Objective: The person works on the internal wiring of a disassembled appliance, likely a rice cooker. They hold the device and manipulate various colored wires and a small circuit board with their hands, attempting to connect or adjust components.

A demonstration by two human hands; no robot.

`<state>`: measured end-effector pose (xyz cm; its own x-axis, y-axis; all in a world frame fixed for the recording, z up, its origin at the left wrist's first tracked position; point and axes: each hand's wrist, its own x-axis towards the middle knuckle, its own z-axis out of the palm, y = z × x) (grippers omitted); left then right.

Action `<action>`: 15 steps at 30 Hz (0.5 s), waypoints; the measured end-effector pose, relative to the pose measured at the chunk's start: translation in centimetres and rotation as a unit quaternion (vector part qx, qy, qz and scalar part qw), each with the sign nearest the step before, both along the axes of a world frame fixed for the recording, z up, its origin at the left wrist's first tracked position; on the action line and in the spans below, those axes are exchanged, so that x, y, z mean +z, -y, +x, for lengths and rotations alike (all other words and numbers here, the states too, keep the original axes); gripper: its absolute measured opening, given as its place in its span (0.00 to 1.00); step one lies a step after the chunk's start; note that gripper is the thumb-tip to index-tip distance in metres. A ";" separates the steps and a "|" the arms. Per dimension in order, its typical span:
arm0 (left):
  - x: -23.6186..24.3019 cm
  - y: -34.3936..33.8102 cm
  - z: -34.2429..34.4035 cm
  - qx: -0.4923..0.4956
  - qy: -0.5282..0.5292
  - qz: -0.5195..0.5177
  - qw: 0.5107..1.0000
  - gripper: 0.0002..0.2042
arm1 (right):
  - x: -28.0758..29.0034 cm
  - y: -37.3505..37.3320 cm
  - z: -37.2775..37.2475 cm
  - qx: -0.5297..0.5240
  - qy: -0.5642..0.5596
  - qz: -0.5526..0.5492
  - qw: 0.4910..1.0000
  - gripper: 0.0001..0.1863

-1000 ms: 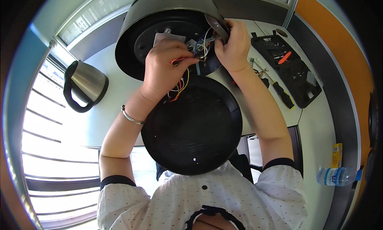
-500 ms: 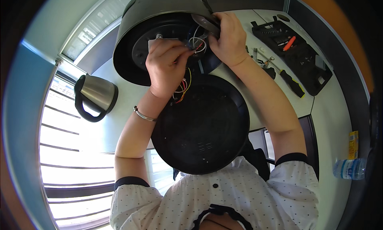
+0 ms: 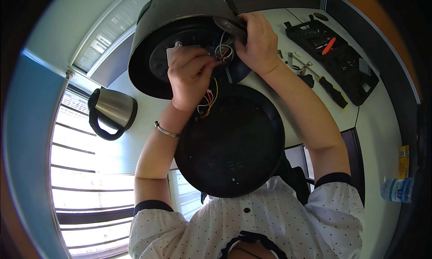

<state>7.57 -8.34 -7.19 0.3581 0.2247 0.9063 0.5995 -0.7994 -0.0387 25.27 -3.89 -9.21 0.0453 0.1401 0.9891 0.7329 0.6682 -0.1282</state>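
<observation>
My left fingers (image 3: 208,62) pinch wires (image 3: 224,51) inside pot (image 3: 186,9), right fingers (image 3: 257,21) grip its rim (image 3: 230,27); pan (image 3: 229,137) overhangs counter (image 3: 123,155), kettle (image 3: 113,108) well apart.

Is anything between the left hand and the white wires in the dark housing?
Nothing visible is. The open side of the dark housing faces the left hand, which is right beside the white wires; contact is hard to make out. The right hand holds the housing's edge, right of that path.

Your table (image 3: 153,113) carries a kettle (image 3: 115,108) at left. You have a screwdriver (image 3: 333,91) beside a tool case (image 3: 338,64) at upper right.
</observation>
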 end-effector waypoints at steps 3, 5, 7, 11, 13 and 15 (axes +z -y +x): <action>-0.1 0.1 0.2 0.001 0.016 0.007 1.000 0.08 | 0.0 0.1 0.0 0.002 -0.003 -0.006 1.000 0.26; -0.1 0.2 0.2 0.004 0.022 0.010 1.000 0.08 | 0.0 0.1 -0.1 0.005 -0.005 -0.005 1.000 0.26; -0.3 0.2 0.1 0.007 0.025 0.008 1.000 0.08 | -0.1 -0.1 0.0 -0.001 0.001 0.005 1.000 0.27; -0.4 0.1 0.2 0.015 0.030 -0.027 0.999 0.08 | -0.1 -0.4 0.2 -0.015 0.013 0.019 1.000 0.27; -0.3 0.1 0.0 0.020 0.021 -0.038 0.999 0.06 | -0.1 -0.3 0.2 -0.016 0.012 0.015 1.000 0.27; -0.3 0.2 0.1 0.034 0.027 -0.037 0.998 0.06 | -0.1 -0.4 0.2 -0.017 0.011 0.014 1.000 0.27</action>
